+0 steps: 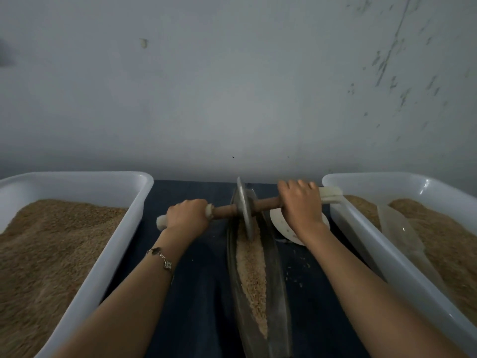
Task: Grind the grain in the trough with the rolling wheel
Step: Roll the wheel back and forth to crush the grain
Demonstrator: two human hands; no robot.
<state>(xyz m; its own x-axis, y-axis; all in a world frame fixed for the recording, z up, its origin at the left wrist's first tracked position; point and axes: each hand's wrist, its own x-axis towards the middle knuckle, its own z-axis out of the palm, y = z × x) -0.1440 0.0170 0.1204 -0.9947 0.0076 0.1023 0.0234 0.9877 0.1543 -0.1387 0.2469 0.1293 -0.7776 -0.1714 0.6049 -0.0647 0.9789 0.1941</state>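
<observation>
Dark-clothed table [196,293]: left hand [187,215] and right hand [300,202] clench rolling wheel [244,206] axle, wheel at trough [258,293] far end on grain [251,275]; grinding mid-stroke, next likely pull back nearward.

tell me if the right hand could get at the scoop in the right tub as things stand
Probably yes. The scoop lies uncovered on the grain in the right tub, just beside the right hand. But that hand grips the wheel's handle and would have to let go first.
</observation>
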